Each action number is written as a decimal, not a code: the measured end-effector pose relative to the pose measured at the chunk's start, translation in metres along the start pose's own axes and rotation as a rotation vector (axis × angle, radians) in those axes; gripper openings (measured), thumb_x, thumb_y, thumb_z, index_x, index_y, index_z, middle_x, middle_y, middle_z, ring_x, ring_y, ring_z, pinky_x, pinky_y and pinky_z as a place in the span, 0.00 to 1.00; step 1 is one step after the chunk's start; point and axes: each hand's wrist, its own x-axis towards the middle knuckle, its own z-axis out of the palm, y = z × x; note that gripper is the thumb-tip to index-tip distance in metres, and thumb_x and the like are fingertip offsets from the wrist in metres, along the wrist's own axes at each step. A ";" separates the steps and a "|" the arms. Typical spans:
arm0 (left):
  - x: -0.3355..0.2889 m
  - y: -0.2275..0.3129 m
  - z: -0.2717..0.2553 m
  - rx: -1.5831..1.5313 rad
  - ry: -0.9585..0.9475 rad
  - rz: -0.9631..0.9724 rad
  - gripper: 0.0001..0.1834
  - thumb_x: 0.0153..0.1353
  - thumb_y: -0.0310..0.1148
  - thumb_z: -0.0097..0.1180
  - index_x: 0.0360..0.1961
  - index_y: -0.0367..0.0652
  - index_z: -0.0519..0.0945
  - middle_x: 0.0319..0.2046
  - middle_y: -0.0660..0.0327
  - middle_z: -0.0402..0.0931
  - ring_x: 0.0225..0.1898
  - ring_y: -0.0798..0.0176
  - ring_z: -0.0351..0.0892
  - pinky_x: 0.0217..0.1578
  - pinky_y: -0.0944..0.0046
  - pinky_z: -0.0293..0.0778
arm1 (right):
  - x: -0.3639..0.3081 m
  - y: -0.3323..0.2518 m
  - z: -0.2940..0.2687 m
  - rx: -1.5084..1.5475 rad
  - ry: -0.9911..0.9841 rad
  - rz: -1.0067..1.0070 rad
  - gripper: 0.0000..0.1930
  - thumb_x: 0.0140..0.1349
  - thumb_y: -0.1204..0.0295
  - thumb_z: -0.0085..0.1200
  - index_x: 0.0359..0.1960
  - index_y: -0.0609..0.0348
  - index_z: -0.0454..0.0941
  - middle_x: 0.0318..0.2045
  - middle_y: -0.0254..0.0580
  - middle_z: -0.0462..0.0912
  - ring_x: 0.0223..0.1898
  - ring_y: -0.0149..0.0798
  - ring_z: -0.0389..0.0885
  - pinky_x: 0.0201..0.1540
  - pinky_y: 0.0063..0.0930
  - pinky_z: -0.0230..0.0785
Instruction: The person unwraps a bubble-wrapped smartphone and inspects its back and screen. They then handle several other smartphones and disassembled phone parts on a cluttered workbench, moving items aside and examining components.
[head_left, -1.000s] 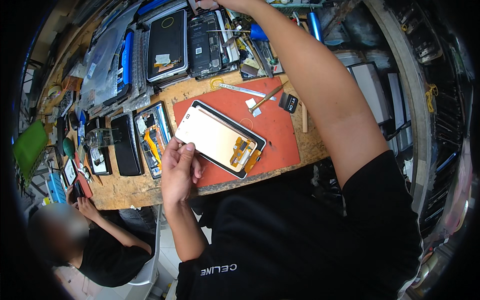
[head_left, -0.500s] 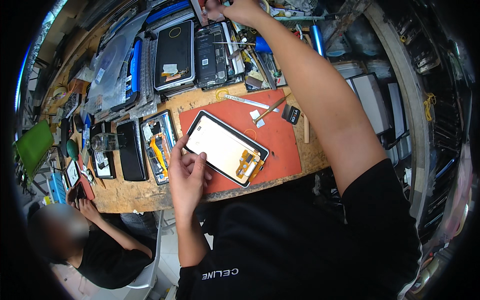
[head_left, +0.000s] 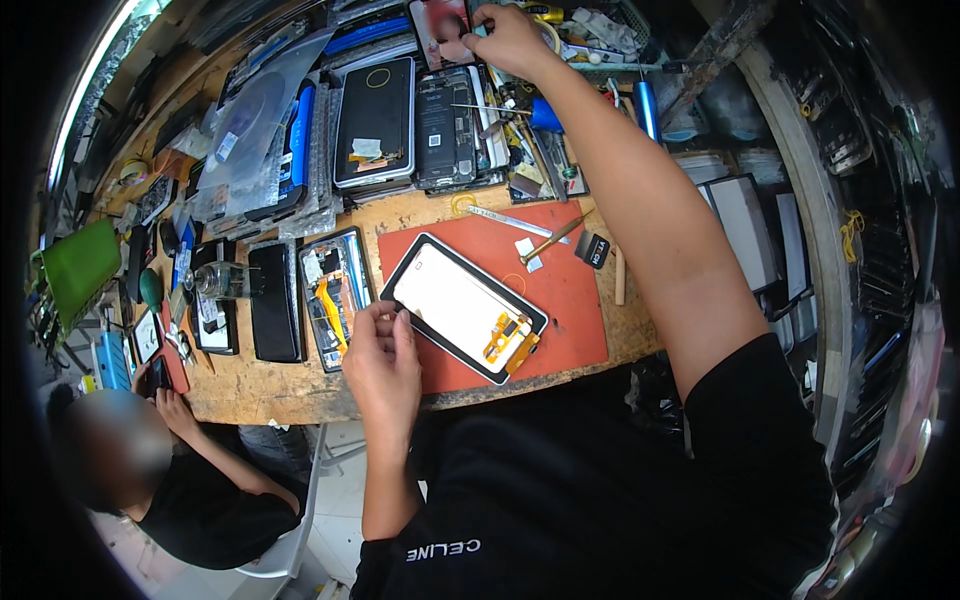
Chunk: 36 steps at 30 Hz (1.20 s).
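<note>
A phone screen [head_left: 450,295], its panel glowing white and an orange flex cable [head_left: 507,340] at its lower right end, lies slanted inside a black frame with a white rim on the red mat [head_left: 575,320]. At its lower left edge my left hand [head_left: 385,350] has its fingers curled, thumb and forefinger closed on that edge. My right arm stretches across the bench to the far side. There my right hand [head_left: 512,42] is beside a phone [head_left: 440,32] with a picture on its display, fingers apart and the thumb close to its right edge.
Beyond the mat's left side lie an opened phone [head_left: 335,290] and a dark phone [head_left: 275,300]. On the mat are a brass-coloured screwdriver [head_left: 548,243] and a white strip [head_left: 520,222]. Stacked screens [head_left: 375,110] stand behind. A co-worker [head_left: 215,500] sits at the lower left.
My right hand has drawn back from over the far phone to its right edge. My left fingers have curled in more, and the view has shifted slightly.
</note>
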 end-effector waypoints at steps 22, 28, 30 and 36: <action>0.016 -0.005 0.012 0.231 0.168 0.483 0.23 0.68 0.25 0.60 0.63 0.30 0.73 0.45 0.43 0.78 0.47 0.42 0.81 0.47 0.46 0.77 | -0.007 -0.007 -0.019 0.021 -0.085 0.030 0.22 0.59 0.58 0.69 0.53 0.54 0.83 0.54 0.58 0.81 0.58 0.58 0.80 0.63 0.45 0.72; 0.030 -0.003 0.011 0.299 0.016 0.466 0.23 0.68 0.27 0.62 0.61 0.29 0.75 0.51 0.39 0.78 0.53 0.34 0.78 0.57 0.43 0.72 | -0.009 -0.008 -0.015 -0.009 0.034 -0.016 0.20 0.61 0.60 0.68 0.47 0.62 0.84 0.41 0.55 0.87 0.43 0.49 0.85 0.53 0.41 0.77; 0.025 0.002 0.009 0.315 0.009 0.428 0.24 0.68 0.28 0.62 0.62 0.29 0.76 0.51 0.38 0.79 0.54 0.33 0.78 0.59 0.43 0.72 | -0.007 -0.009 -0.013 0.065 0.014 0.027 0.20 0.62 0.59 0.68 0.46 0.63 0.84 0.42 0.55 0.86 0.44 0.50 0.85 0.53 0.41 0.76; 0.001 0.010 0.002 0.351 0.013 0.368 0.25 0.68 0.30 0.64 0.62 0.28 0.74 0.47 0.36 0.78 0.49 0.33 0.79 0.52 0.42 0.75 | -0.006 -0.008 -0.015 0.039 0.012 -0.005 0.20 0.61 0.59 0.68 0.46 0.62 0.85 0.46 0.57 0.85 0.46 0.51 0.86 0.54 0.41 0.77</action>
